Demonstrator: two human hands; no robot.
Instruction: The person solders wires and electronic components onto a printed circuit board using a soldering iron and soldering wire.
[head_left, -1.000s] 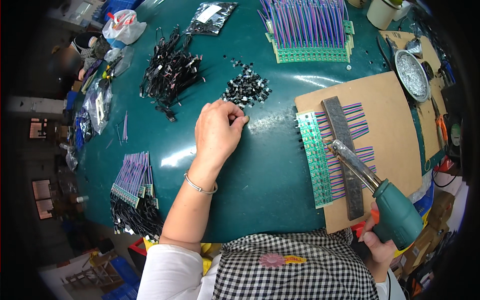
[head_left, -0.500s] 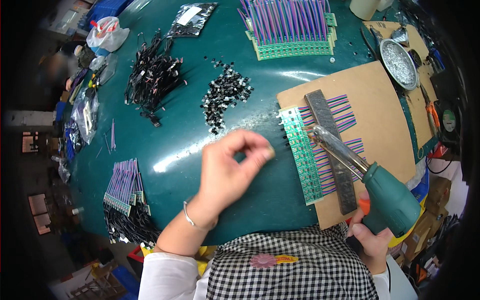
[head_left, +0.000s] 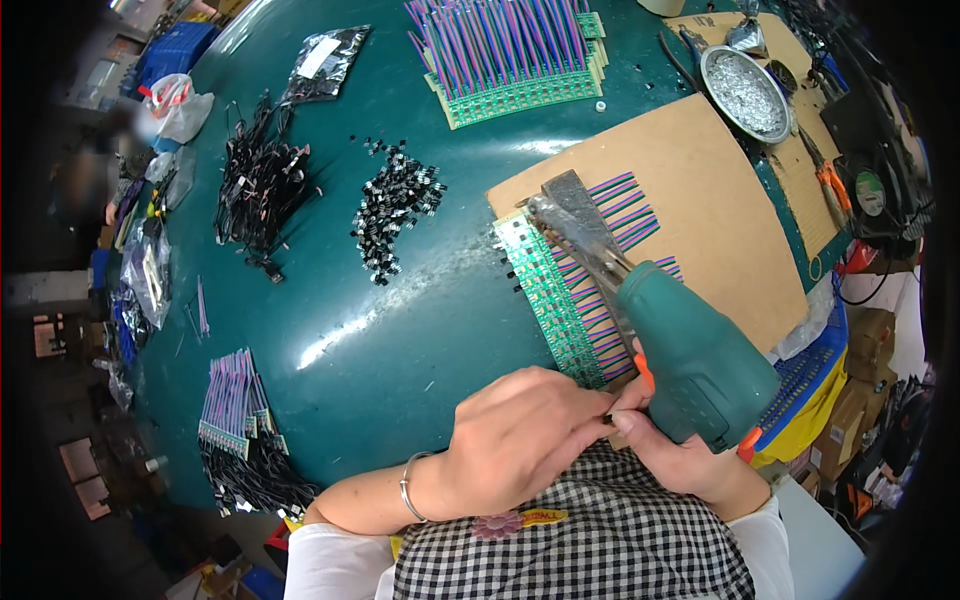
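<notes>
My right hand [head_left: 685, 455] grips a green pistol-shaped tool [head_left: 700, 350] with an orange trigger and a long metal nose. That nose points up and left over a dark flat bar [head_left: 570, 190] and a panel of green circuit boards [head_left: 545, 300]. Striped wires [head_left: 630, 205] run from the boards beneath the bar. My left hand [head_left: 520, 435], with a bangle at the wrist, is closed, its fingertips meeting my right thumb and finger just below the panel. A tiny dark piece [head_left: 608, 419] shows between the fingertips; its kind is too small to tell.
A brown board [head_left: 740, 230] lies under the panel. Around it are a heap of small black parts [head_left: 395, 205], black cables [head_left: 260, 185], wired board panels [head_left: 520, 100], a bundle with purple wires [head_left: 235, 400], a metal bowl [head_left: 745, 95] and orange-handled pliers [head_left: 832, 185].
My left hand has come right and down to meet my right hand. The tool has tilted, its nose now nearer the panel's top. The whole view has shifted.
</notes>
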